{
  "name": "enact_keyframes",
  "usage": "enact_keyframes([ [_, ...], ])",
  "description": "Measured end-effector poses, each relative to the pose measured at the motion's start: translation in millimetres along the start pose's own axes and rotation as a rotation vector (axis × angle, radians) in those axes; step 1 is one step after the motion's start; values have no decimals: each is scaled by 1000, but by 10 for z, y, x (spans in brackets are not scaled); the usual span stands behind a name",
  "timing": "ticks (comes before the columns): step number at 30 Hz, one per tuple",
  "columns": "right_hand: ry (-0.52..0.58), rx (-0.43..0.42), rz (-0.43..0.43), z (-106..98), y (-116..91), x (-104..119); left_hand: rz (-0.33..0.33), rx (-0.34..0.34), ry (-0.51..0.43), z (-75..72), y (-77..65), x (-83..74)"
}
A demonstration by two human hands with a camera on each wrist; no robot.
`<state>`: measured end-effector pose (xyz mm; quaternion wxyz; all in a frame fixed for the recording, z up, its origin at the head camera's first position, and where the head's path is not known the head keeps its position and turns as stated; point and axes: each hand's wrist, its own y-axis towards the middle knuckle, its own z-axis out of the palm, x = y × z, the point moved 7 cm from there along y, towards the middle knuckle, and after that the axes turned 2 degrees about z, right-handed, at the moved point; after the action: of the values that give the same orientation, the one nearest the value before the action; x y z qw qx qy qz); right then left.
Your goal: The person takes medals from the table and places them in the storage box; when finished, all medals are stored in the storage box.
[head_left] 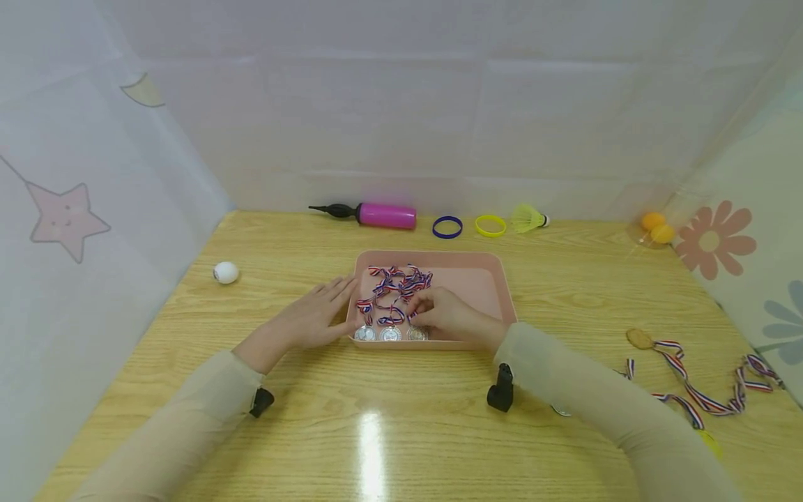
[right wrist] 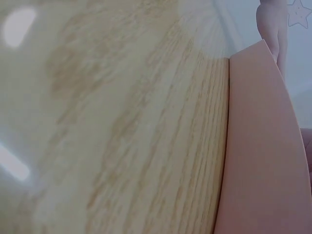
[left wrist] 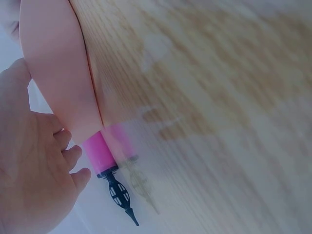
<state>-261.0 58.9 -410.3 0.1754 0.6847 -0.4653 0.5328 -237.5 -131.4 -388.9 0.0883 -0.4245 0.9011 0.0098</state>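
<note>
Medals going into the pink tray

Your right hand [head_left: 447, 315] pinches a medal ribbon [head_left: 395, 289] at the tray's [head_left: 495, 279] near edge; your left hand [head_left: 314, 317], fingers flat, steadies its left wall. Three silver medals [head_left: 390, 334] lie inside; more medals [head_left: 690, 390] wait at the table's right edge, one partly hidden under your sleeve.

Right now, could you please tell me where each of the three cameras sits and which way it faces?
Head: worn above, looking forward and down at the wooden table; shows both sleeved arms, left hand against the pink plastic tray, right hand on the striped medal ribbons.
Left wrist: low beside the tray's outer wall, facing the magenta hand pump; shows left hand's fingers.
Right wrist: skims the tabletop toward the tray's wall; hardly any hand shows.
Shared: all show tray and table.
</note>
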Motion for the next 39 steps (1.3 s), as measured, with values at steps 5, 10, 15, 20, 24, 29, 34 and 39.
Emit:
enact_keyframes([
  [5, -47, -2, -6, 10, 25, -21, 9, -5, 6, 3, 14, 4],
  [10, -124, -25, -33, 1, 32, -10, 15, -8, 11, 2, 17, -1],
  [15, -116, -23, 8, -5, 22, -34, 15, -6, 7, -6, 20, -10],
  [20, -113, -4, -2, -15, -8, -20, 11, -2, 5, -12, 20, -21],
  [24, -114, 7, -16, -66, -73, -6, 10, -1, 7, -9, 20, -21],
  [29, -172, -14, -65, -199, -206, 110, 9, -6, 5, -11, 12, -27],
  [34, -157, -45, -176, -386, -403, 278, 4, -11, 2, -15, -1, -28],
  [39, -60, -57, -221, -628, -703, 374, 7, -17, -3, -17, -4, -30],
])
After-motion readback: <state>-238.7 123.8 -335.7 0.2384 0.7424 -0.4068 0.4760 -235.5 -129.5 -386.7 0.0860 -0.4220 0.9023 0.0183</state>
